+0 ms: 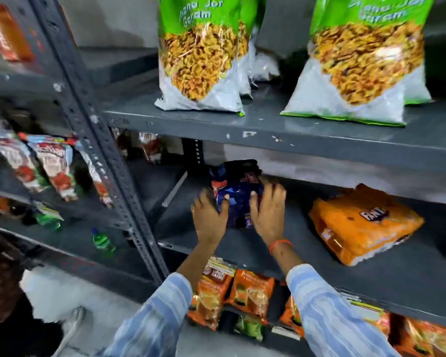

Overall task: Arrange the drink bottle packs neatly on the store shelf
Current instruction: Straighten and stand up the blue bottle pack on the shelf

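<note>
Blue drink pack [236,194] sits on the grey shelf [319,256], held between left hand [209,217] and right hand [268,212].

Left green snack bag [200,51], upper shelf: "…ana Jor Garam" in pale letters on the green top band; the first letters are cut off by the frame edge.
Right green snack bag [358,60], same shelf: the same wording, blurred and only partly legible.
Orange drink bottle pack [363,224], middle shelf: dark logo reading roughly "FANTA", seen upside down and only partly clear.
Blue drink bottle pack [238,194]: printing too blurred to read.
Orange packets [251,295], bottom shelf: labels unreadable.
Red-and-white sachets [54,166], left rack: lettering smeared, unreadable.
</note>
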`<state>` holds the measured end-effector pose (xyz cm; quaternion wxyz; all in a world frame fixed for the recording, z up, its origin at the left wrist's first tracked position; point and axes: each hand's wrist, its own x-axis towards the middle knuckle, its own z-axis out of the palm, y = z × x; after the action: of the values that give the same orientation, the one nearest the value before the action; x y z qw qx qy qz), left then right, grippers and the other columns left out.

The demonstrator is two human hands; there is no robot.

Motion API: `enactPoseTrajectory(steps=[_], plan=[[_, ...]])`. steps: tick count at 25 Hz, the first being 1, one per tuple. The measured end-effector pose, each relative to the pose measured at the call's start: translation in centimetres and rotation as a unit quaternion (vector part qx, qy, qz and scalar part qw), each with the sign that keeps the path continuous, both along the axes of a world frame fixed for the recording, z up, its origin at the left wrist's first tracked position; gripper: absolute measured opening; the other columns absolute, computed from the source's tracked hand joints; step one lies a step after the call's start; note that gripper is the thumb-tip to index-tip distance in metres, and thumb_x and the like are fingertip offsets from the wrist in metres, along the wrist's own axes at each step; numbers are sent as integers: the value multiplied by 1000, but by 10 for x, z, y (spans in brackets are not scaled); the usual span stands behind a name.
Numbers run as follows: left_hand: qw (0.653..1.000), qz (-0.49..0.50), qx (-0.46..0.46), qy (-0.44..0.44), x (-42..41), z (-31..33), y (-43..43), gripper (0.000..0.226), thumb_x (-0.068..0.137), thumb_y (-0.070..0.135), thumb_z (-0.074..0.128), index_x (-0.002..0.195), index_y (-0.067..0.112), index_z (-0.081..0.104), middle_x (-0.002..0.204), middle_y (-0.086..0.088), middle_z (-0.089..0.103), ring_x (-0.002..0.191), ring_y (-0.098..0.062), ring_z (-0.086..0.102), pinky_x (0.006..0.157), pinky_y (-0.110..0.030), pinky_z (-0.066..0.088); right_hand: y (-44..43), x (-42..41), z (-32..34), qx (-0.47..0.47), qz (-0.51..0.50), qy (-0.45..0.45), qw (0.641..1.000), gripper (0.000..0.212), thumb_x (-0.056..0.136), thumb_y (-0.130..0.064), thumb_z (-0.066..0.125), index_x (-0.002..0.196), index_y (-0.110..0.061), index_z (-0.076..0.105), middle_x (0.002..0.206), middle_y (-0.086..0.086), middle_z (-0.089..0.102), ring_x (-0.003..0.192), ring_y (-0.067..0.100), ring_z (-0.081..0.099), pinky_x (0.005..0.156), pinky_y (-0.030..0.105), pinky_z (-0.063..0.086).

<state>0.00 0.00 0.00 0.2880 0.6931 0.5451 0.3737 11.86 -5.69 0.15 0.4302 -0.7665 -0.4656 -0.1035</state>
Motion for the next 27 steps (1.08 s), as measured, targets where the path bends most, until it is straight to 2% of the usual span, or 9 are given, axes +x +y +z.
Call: enactPoseTrajectory(steps=[2,4,5,8,10,13,16,21,27], plan=[[989,-15,-148,2,8,-12,18,57,88,46,56,112,-6,57,117,-31,60,117,-45,53,102,-50,40,9,9,-8,-76,-52,96,991,46,92,-23,50,127,5,47,129,32,47,121,41,42,107,44,33],[953,-30,-291,-82,16,-21,30,52,87,48,58,87,-4,64,99,-31,65,109,-45,60,95,-51,46,15,18,-20,-113,-44,191,974,49,94,-23,49,133,6,42,135,32,44,127,42,41,109,39,29],[939,-20,-321,-122,21,-23,34,51,86,45,61,87,-5,65,101,-35,66,108,-46,61,93,-52,48,19,22,-23,-107,-36,217,969,48,95,-21,48,133,6,41,135,32,45,126,41,42,108,38,29],[916,9,-343,-206,31,-22,35,50,82,37,69,100,-10,64,114,-36,64,104,-43,65,85,-53,52,24,28,-23,-81,-36,253,963,43,96,-15,44,134,5,43,133,30,48,126,39,43,107,36,30],[900,6,-352,-259,33,-25,36,48,83,29,70,108,-10,63,116,-32,65,94,-31,66,77,-43,52,25,30,-26,-54,-50,288,955,41,95,-14,45,133,2,45,132,28,49,125,38,44,106,35,32],[902,19,-332,-276,32,-23,31,42,83,24,70,106,-10,63,113,-30,67,95,-33,66,82,-37,52,23,23,-28,2,-77,348,934,38,92,-13,49,127,1,50,129,26,51,122,37,47,105,37,35],[938,22,-273,-214,25,-14,36,39,81,29,71,99,-5,66,106,-28,70,101,-40,66,94,-47,53,21,21,-30,-8,-78,379,922,38,92,-16,49,125,2,50,128,26,51,122,39,45,105,38,34],[992,-77,-88,-46,12,23,52,39,78,33,73,102,1,67,103,-24,72,101,-38,66,93,-47,51,31,38,-16,-101,-34,340,934,43,95,-15,42,134,4,42,138,30,43,130,40,40,109,38,30],[940,-206,122,243,27,33,39,68,76,42,70,133,12,48,130,-17,50,121,-33,43,101,-41,42,32,52,-16,-3,-112,442,890,49,96,-23,43,132,10,41,139,31,42,128,42,42,107,41,32]])
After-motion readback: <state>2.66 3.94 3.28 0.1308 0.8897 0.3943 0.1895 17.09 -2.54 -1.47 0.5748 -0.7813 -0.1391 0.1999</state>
